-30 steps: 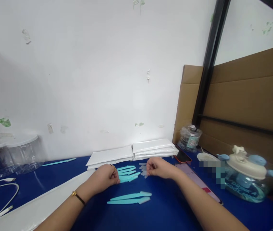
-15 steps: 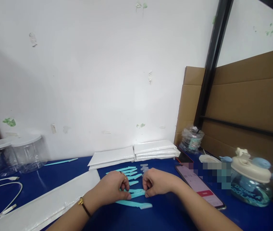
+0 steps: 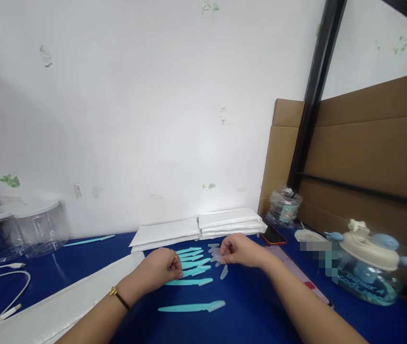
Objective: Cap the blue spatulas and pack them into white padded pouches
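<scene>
Left hand: the left hand [image 3: 158, 267] was curled, thumb close to the forefinger, over the left ends of the row; whether it gripped a handle could not be told.
Right hand: the right hand [image 3: 242, 251] was bent into a near-closed pinch at the clear pieces [image 3: 224, 273]; whether one lay between the fingertips could not be told.
Row: turquoise razors [image 3: 197, 263] lay side by side between the hands, blade ends toward the worktop's [image 3: 253, 306] right edge; those by the left fingertips appeared to overlap.
Front razor: a single razor [image 3: 191, 307] lay apart from the row, toward the near edge, pointing the same way.
Clear pieces: these lay loosely bunched just right of the row, the nearest one slanted.
Surroundings: white packets [image 3: 167, 231] lay along the back edge, a phone [image 3: 298, 274] toward the right edge.
Handling: in judgement, razors so slender called for a light fingertip pinch on the handle, well clear of the blade end.
Spacing: a small gap between neighbours would have kept each razor easy to lift singly.
Likely fault: a brushing knuckle could have scattered the clear pieces.
</scene>
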A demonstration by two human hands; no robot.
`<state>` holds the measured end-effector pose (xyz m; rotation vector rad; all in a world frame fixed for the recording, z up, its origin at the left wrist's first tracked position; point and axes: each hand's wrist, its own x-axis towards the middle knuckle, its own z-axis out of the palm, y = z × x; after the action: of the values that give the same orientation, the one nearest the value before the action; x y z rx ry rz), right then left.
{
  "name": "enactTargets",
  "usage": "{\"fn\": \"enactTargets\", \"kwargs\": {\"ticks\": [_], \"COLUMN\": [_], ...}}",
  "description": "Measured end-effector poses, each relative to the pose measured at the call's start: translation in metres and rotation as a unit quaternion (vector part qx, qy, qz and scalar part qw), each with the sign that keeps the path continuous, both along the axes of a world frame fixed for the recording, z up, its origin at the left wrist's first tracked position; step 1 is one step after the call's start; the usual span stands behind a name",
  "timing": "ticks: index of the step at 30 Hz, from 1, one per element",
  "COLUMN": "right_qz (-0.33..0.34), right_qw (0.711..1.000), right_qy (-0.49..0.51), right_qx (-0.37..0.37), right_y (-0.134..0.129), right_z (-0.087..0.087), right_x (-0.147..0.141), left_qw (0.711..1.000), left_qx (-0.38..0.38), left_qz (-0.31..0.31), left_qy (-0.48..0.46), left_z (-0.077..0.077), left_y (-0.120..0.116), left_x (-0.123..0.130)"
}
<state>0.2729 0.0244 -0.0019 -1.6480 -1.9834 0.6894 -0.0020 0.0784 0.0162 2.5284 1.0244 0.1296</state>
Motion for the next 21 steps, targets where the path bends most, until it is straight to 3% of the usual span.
{"fn": "enactTargets", "kwargs": {"ticks": [6, 10, 15, 21], "right_qz": [0.019, 0.096, 0.185, 0.148], "right_qw": [1.0, 0.994, 0.971, 0.977], "right_qy": [-0.013, -0.007, 0.011, 0.078], "right_qx": [0.02, -0.043, -0.151, -0.129], "right_y": [-0.008, -0.02, -0.029, -0.023], "right_z": [0.011, 0.023, 0.02, 0.016], "right_x": [-0.003, -0.012, -0.032, -0.021], "left_qw": [0.999, 0.997, 0.999, 0.999], "left_qx": [0.003, -0.038, 0.003, -0.015], "left_qz": [-0.052, -0.052, -0.031, -0.03], "left_qy": [-0.002, 0.046, 0.014, -0.035], "left_z": [0.009, 0.008, 0.003, 0.004], "left_y": [-0.032, -0.052, -0.051, -0.038], "left_x": [0.008, 0.014, 0.018, 0.011]}}
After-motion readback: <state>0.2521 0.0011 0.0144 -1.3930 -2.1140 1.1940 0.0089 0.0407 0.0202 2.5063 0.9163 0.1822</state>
